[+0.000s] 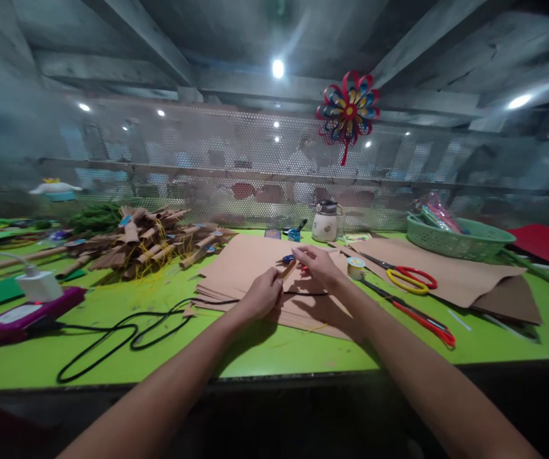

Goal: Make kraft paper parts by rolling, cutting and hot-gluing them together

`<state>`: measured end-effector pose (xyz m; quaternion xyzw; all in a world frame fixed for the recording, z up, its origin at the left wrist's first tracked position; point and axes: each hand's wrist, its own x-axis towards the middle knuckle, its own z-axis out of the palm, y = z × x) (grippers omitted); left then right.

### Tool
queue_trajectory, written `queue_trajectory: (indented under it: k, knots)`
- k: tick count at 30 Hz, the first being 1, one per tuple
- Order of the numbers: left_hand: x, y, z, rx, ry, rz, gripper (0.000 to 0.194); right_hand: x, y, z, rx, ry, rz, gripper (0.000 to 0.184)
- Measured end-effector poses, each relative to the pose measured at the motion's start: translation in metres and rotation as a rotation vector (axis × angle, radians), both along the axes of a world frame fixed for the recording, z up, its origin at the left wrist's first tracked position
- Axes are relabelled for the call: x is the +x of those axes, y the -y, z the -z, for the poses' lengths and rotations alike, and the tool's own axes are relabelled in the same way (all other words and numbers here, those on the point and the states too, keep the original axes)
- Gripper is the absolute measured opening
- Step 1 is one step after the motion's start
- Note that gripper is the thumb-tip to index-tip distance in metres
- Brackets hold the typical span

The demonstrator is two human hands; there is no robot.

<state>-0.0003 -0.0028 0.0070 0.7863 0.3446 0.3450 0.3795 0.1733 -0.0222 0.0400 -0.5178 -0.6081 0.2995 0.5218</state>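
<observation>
A small brown paper roll (pixel 288 269) slants up between my hands over the stacked brown paper sheets (pixel 236 258). My left hand (pixel 265 293) is closed round its lower end. My right hand (pixel 319 264) is at the upper end, thumb and fingers drawn together on it; its fingertips are partly hidden. Just behind the roll lies a dark blue object with a pointed tip (pixel 286 259), mostly covered by my right hand. A black cord (pixel 217 301) crosses the sheets beneath my hands.
Scissors (pixel 405 278) and a red-handled long tool (pixel 422 319) lie right, before a green basket (pixel 460 241). Left stand a purple power strip (pixel 66 303) and a pile of paper rolls (pixel 147 245). A jug (pixel 326 223) and a small tub (pixel 356 268) stand behind.
</observation>
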Motion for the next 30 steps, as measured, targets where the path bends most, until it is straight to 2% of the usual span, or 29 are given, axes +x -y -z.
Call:
queue_trajectory:
  k: [3,6,8,15,24,30]
  knots:
    - [-0.001,0.001,-0.001,0.117,-0.050,0.007,0.013,-0.003,-0.001,0.002,-0.033,0.080,0.063,0.050]
    - [-0.002,0.000,-0.003,0.139,-0.076,0.013,0.013,-0.007,0.000,0.004,-0.057,0.117,0.148,0.057]
    - [-0.002,-0.001,-0.003,0.140,-0.084,0.021,0.013,-0.010,0.004,0.003,-0.095,0.099,0.155,0.056]
    - [-0.001,0.003,-0.008,0.096,-0.070,0.059,0.016,-0.014,0.017,-0.005,-0.158,-0.097,0.006,0.044]
    - [0.000,0.008,-0.016,-0.089,-0.005,0.101,0.017,-0.010,0.023,-0.007,-0.149,-0.196,-0.132,0.027]
    - [0.002,0.011,-0.020,-0.166,0.032,0.098,0.020,-0.007,0.019,-0.002,-0.097,-0.189,-0.133,0.028]
